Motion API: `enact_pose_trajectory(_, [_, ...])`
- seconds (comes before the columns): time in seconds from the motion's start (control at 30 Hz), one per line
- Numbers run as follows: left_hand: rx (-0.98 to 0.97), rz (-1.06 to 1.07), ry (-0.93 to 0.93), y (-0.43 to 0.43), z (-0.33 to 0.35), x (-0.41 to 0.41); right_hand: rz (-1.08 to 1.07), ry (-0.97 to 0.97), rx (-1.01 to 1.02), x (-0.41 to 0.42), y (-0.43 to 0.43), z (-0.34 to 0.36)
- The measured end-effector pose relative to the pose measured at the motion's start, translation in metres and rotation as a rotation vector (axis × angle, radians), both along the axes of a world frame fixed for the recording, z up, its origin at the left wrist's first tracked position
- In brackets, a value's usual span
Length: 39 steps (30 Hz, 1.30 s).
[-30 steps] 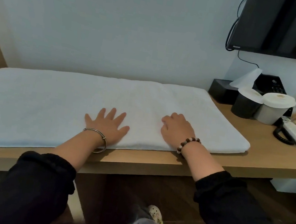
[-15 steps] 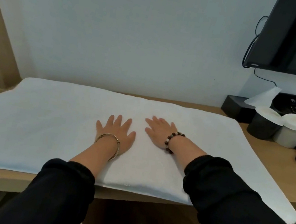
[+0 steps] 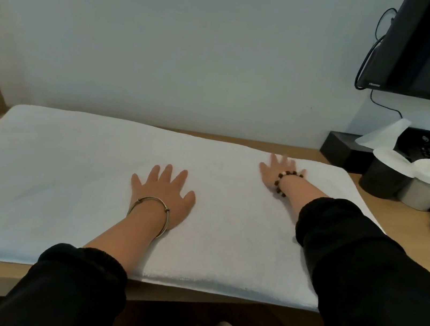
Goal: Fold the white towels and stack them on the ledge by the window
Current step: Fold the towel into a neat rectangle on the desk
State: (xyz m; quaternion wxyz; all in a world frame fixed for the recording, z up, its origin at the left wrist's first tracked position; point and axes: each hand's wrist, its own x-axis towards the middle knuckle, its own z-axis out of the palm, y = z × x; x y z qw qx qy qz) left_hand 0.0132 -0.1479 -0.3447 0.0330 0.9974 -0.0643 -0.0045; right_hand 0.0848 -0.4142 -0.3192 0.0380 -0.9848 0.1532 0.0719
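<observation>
Since half a second earlier, the right hand had slid away from the left hand, out from the middle of the white towel to its far right part, while the left hand had kept its place near the centre. Both hands lay flat with fingers spread, palms pressing on the cloth and gripping nothing. The towel was spread wide over the desk, its near edge along the desk's near rim and its far edge close to the wall; its left end ran out of view. Well to the right stood two lidded cups, apart from the cloth. By its nap and rounded near edge, the towel looked soft, limp and light, probably thick terry that would sag and crease wherever unsupported, and it would likely drag on the wood, not glide. Whether it lay single or doubled could not be told. The best hold would probably be a pinch at the two right corners, lifting that short edge and carrying it leftward, with the near right corner hidden behind the right sleeve.
</observation>
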Motion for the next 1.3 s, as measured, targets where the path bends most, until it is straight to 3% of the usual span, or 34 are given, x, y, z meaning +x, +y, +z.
enact_pose_trajectory(0.07, [0.010,-0.002,-0.002,-0.001,0.000,0.001,0.277,-0.002,0.032,-0.005,0.025,-0.008])
enact_pose_trajectory(0.13, [0.012,-0.003,-0.003,-0.001,0.000,0.003,0.380,-0.007,0.046,-0.008,0.019,-0.010])
enact_pose_trajectory(0.37, [0.009,-0.011,-0.011,-0.001,-0.001,0.003,-0.097,-0.048,-0.019,-0.012,-0.098,-0.003])
enact_pose_trajectory(0.67, [0.028,-0.005,-0.010,-0.003,0.000,0.003,-0.447,0.040,0.034,-0.018,-0.063,0.008])
enact_pose_trajectory(0.73, [0.028,-0.002,-0.010,-0.004,0.000,0.003,-0.361,0.052,0.048,-0.017,-0.041,0.012])
enact_pose_trajectory(0.93, [0.011,-0.009,0.023,-0.005,0.001,0.001,0.292,0.099,0.053,0.002,0.073,0.009])
enact_pose_trajectory(1.1, [0.106,-0.113,0.115,0.005,0.025,0.025,0.219,-0.013,0.070,0.016,0.091,0.000])
enact_pose_trajectory(1.2, [0.060,-0.104,0.183,0.008,0.044,0.058,0.191,-0.094,0.091,0.022,0.088,-0.009])
enact_pose_trajectory(1.3, [0.108,-0.134,0.052,-0.009,0.037,0.085,0.197,-0.125,0.100,0.029,0.088,-0.014])
